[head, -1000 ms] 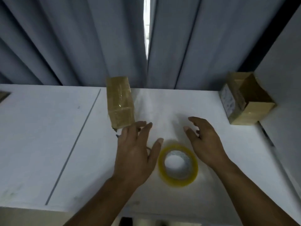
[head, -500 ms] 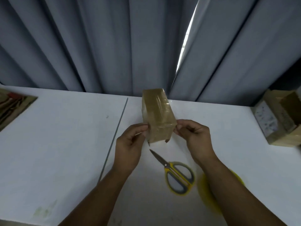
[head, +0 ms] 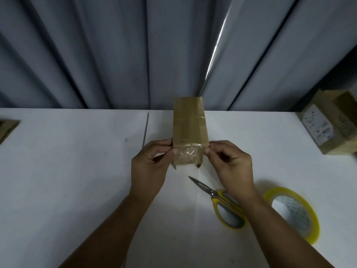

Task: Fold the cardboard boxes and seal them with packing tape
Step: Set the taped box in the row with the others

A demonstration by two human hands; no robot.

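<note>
Head view: a cardboard box [head: 190,124] held over the middle of a white table [head: 77,171], in front of a grey curtain [head: 116,55].
Box axis: the long axis runs near to far, straight away from the person; one short end faces the camera.
Box position: the near end is off the tabletop, and the far end shows against the foot of the curtain.
Box look: brown, closed, its top face crossed by glossy clear tape; the near end is covered in wrinkled tape, with small flap corners sticking out below.
Left hand [head: 149,171]: thumb and curled fingertips pinch the near end's left edge.
Right hand [head: 231,167]: pinches the right edge in the same way; both forearms reach in from the near side.
Scissors [head: 218,198]: yellow and grey handles, blades together, tip pointing far-left, lying partly under the right wrist.
Tape roll [head: 293,209]: yellowish, flat on the table, just right of the scissors.
Second box [head: 332,122]: far right, well apart.
</note>
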